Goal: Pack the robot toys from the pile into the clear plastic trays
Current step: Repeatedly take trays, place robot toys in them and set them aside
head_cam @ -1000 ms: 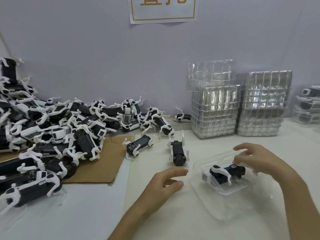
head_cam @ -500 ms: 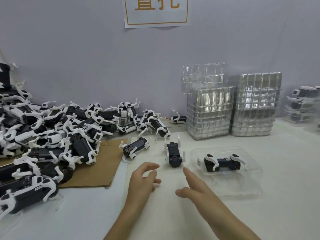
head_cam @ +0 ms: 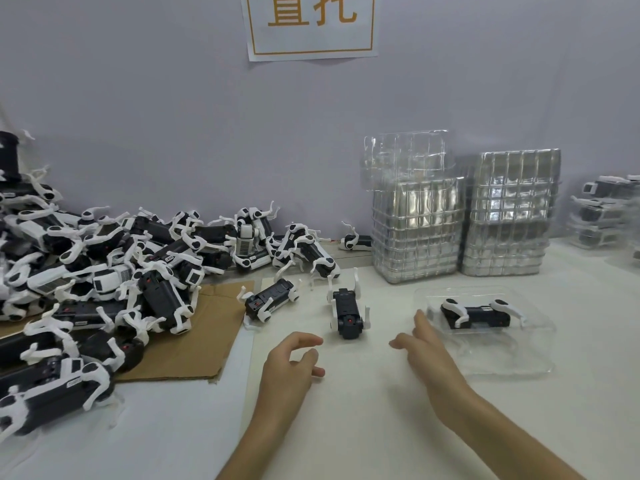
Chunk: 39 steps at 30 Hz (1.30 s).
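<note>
Both hands at 6 over the white table (head_cam: 346,427), nothing held in either. On the left hand (head_cam: 289,362) fingers are loosely curled, thumb apart from them, the gap btw thumb & index facing 1 o'clock. On the right hand (head_cam: 424,348) fingers are fairly straight & close together, pointing to 12, thumb sticking out toward 9. Its fingertips sit just beside the near-left rim of the open clear tray (head_cam: 502,362); touching or not, can't tell. A loose robot toy (head_cam: 347,311), black body w/ white legs, lies on the table at 12 from the gap btw the hands, long axis running 12–6, apart from both hands. A second loose toy (head_cam: 268,301) is at 11 from the left hand, lying at an angle, just beside the edge of the cardboard sheet (head_cam: 194,337). One packed toy (head_cam: 479,313) lies 9–3 in the tray's far half, at 2 from the right hand. The big pile of toys (head_cam: 104,271) fills the 9–10 side, partly on the cardboard, back against the wall (head_cam: 173,116). Two stacks of clear trays stand at 1: the left stack (head_cam: 417,233) w/ one tray perched loosely on top, the right stack (head_cam: 509,216) close beside it. Filled trays (head_cam: 602,216) at the far 3 edge, blurred. Paper sign (head_cam: 311,26) w/ orange characters on the wall at 12.
</note>
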Available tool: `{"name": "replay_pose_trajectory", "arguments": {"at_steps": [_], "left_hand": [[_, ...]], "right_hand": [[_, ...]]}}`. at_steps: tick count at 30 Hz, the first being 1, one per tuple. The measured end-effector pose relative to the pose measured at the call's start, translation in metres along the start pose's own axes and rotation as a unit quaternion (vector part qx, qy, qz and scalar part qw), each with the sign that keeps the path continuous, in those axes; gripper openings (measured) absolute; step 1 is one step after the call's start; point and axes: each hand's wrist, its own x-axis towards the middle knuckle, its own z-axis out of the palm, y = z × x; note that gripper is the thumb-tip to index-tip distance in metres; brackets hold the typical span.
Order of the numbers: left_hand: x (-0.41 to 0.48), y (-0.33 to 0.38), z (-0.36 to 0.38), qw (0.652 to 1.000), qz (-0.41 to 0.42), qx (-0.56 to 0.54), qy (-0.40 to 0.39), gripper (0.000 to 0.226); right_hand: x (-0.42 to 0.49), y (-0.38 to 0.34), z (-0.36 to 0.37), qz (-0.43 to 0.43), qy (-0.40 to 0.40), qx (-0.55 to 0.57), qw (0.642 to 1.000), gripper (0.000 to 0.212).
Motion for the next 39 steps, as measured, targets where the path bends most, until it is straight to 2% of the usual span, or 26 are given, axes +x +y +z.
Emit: {"name": "replay_pose_trajectory", "arguments": {"at_steps": [3,7,10,12,13,15,18,21,25,27,29,31,33,36,39], "left_hand": [[-0.001,0.0,0.0,1.0,-0.002,0.002,-0.002,0.026],[-0.002,0.001,0.002,1.0,0.0,0.009,-0.004,0.025],[-0.003,0.002,0.001,1.0,0.0,0.011,-0.002,0.025],[-0.003,0.002,0.001,1.0,-0.002,0.012,-0.002,0.025],[-0.004,0.002,0.001,1.0,-0.001,0.014,-0.003,0.025],[-0.003,0.001,0.002,1.0,0.002,0.019,-0.005,0.025],[-0.004,0.001,0.002,1.0,0.0,0.029,-0.008,0.025],[-0.005,0.003,0.002,0.999,0.002,0.032,-0.008,0.025],[-0.006,0.006,0.002,0.999,0.002,0.038,-0.006,0.025],[-0.006,0.006,0.002,0.999,0.003,0.046,-0.007,0.025],[-0.006,0.006,0.002,0.999,0.002,0.051,-0.007,0.025],[-0.005,0.006,0.002,0.999,0.0,0.05,-0.004,0.026],[-0.004,0.005,0.002,0.999,0.001,0.048,-0.002,0.026],[-0.002,0.004,0.002,0.999,0.001,0.049,-0.005,0.026],[-0.001,0.002,0.001,0.999,0.003,0.046,-0.007,0.025]], "right_hand": [[0.017,0.001,-0.032,-0.014,0.053,-0.005,0.998,0.081],[0.043,-0.007,-0.091,-0.016,0.121,-0.03,0.992,0.064],[0.059,-0.014,-0.141,-0.006,0.239,-0.069,0.968,0.052],[0.061,-0.014,-0.159,0.003,0.328,-0.091,0.94,0.054],[0.059,-0.014,-0.16,0.001,0.342,-0.098,0.935,0.055],[0.058,-0.018,-0.146,-0.031,0.298,-0.11,0.948,0.054],[0.056,-0.037,-0.11,-0.102,0.181,-0.145,0.968,0.049],[0.056,-0.074,-0.076,-0.203,0.11,-0.208,0.95,0.045],[0.074,-0.138,-0.035,-0.331,0.09,-0.318,0.884,0.056],[0.093,-0.168,-0.019,-0.375,0.113,-0.382,0.837,0.067],[0.115,-0.194,-0.008,-0.4,0.154,-0.465,0.775,0.081],[0.139,-0.216,-0.002,-0.402,0.18,-0.558,0.703,0.098],[0.161,-0.233,0.0,-0.367,0.186,-0.642,0.648,0.115],[0.187,-0.247,-0.007,-0.289,0.177,-0.728,0.595,0.13],[0.202,-0.251,-0.02,-0.295,0.193,-0.742,0.57,0.122]]}}
